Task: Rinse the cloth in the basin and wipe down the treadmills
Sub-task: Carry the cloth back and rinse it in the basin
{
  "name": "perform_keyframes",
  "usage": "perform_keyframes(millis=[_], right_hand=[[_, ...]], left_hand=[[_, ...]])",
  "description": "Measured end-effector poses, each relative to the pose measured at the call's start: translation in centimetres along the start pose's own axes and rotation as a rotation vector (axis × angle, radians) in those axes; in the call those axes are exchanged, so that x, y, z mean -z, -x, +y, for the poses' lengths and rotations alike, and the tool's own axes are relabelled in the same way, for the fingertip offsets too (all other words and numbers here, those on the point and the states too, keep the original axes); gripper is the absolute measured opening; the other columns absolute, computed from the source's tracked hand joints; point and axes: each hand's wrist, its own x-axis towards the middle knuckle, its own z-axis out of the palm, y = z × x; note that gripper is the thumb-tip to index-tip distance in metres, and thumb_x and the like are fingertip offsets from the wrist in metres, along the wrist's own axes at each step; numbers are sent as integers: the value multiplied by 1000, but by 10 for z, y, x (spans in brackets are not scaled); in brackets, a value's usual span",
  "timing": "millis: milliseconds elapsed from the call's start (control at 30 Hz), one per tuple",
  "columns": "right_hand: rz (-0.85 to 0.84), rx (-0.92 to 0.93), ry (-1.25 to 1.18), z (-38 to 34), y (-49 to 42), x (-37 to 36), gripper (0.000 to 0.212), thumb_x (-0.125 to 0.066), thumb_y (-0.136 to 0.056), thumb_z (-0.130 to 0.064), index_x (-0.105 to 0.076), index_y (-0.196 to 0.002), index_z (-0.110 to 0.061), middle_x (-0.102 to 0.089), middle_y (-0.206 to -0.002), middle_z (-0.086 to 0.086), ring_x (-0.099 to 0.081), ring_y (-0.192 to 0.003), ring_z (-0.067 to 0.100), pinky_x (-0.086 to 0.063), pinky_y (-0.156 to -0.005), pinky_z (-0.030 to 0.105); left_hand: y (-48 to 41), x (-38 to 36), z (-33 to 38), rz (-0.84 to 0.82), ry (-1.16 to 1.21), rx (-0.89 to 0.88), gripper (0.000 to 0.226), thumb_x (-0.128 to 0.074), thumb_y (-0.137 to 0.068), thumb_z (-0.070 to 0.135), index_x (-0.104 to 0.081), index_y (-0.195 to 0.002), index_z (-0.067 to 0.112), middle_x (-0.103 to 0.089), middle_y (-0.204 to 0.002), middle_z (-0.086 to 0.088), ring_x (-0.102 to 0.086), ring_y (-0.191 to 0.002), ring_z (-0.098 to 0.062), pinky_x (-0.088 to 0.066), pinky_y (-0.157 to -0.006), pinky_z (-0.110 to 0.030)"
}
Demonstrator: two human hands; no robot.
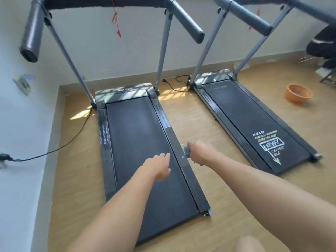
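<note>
While both arms reach over the near treadmill point(138, 139):
L hand point(160, 167): fingers loose & apart, holds nothing.
R hand point(199, 151): fist tight on cloth point(186, 153), over side rail point(171, 135).

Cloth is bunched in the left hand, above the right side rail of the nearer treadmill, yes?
Not quite. The head view shows the cloth bunched in the right hand, above the right side rail of the nearer treadmill; the left hand holds nothing.

One wide-angle camera rides on my head, facing forward and down along both arms. My left hand point(160, 167) and right hand point(201, 151) sit mid-frame, close below. The near treadmill point(138, 139) runs under my left hand, the second treadmill point(251, 120) beyond my right.
</note>
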Motion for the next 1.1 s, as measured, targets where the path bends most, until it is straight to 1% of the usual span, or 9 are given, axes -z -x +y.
perform_keyframes(millis=[100,200,267,367,500,600,767,900,1100], right_hand=[[-3,-51,-58,31,36,40,22,-55,-99,-12,-62,-120,-16,-67,-117,6,-69,-104,31,-44,-66,30],[10,-116,-140,67,71,76,9,-55,-100,-16,-60,-97,-23,-68,-103,2,-67,-88,26,-46,-60,28],[24,-176,-195,91,101,97,18,-52,-99,-12,-52,-89,-27,-69,-100,1,-64,-82,24,-42,-55,26],[43,-245,-321,134,158,124,19,-51,-96,-13,-63,-99,-27,-73,-103,-1,-69,-85,21,-58,-67,33],[64,-392,-422,213,251,156,16,-53,-97,-21,-63,-100,-33,-70,-105,-3,-66,-89,22,-50,-67,30],[56,-510,-472,286,317,169,22,-49,-91,-21,-65,-101,-33,-73,-107,-7,-71,-96,22,-56,-77,30],[155,-664,-431,398,406,209,22,-49,-99,-26,-65,-113,-32,-71,-112,0,-68,-108,30,-47,-80,33],[187,-749,-428,464,438,217,20,-50,-101,-25,-66,-112,-27,-70,-114,3,-67,-109,32,-38,-74,31],[111,-767,-454,544,413,211,19,-49,-100,-23,-65,-111,-25,-71,-109,3,-68,-100,29,-42,-72,31]], left_hand=[[16,50,41,-55,-41,-46,47,-44,-111,36,-35,-150,11,-48,-149,-11,-51,-135,-35,-48,-102,-51],[33,89,84,-109,-58,-92,34,-43,-111,34,-43,-137,10,-54,-139,-12,-55,-127,-34,-47,-90,-47],[49,112,114,-137,-66,-121,30,-41,-111,30,-45,-133,11,-57,-134,-11,-57,-121,-33,-47,-86,-45],[74,151,166,-178,-91,-150,23,-38,-109,25,-48,-124,11,-61,-124,-10,-61,-112,-32,-47,-83,-43],[101,203,257,-214,-67,-152,26,-36,-105,20,-51,-124,12,-64,-115,-8,-65,-104,-31,-47,-75,-38],[111,228,336,-239,-77,-187,49,-37,-107,22,-40,-156,15,-70,-122,-8,-68,-106,-30,-56,-82,-41],[95,263,468,-229,-74,-304,59,-39,-109,28,-28,-166,17,-50,-161,-10,-55,-141,-31,-51,-108,-40],[74,269,559,-202,-86,-414,56,-45,-106,27,-39,-160,15,-55,-155,-13,-56,-140,-33,-50,-112,-48],[13,266,648,-265,-75,-502,50,-56,-102,28,-50,-150,15,-62,-145,-11,-60,-130,-32,-52,-108,-46]])
